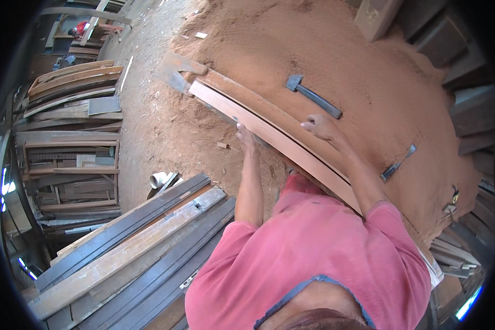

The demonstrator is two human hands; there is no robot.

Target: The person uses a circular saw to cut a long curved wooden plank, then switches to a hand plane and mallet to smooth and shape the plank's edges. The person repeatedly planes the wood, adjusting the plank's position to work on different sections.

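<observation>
A long, freshly planed pale plank (269, 132) runs slantwise in front of me, from the upper left down toward my right side. It lies along a sawdust-covered beam (234, 88) with a notched wooden stop (176, 71) at its far end. My left hand (246, 137) is at the plank's near edge, fingers stretched out and holding nothing visible. Over the plank's far side, my right hand (323, 128) has its fingers curled together; anything in them is too small to make out. Beyond it a dark-headed hammer (316, 98) lies on the sawdust. A chisel (399, 163) rests farther right.
Stacked boards (132, 236) lie close on my left, with a white cup-like object (158, 180) by their far end. Wooden frames and planks (71, 148) line the left side. Heavy dark timbers (443, 41) stand at upper right. Sawdust (368, 71) covers the ground.
</observation>
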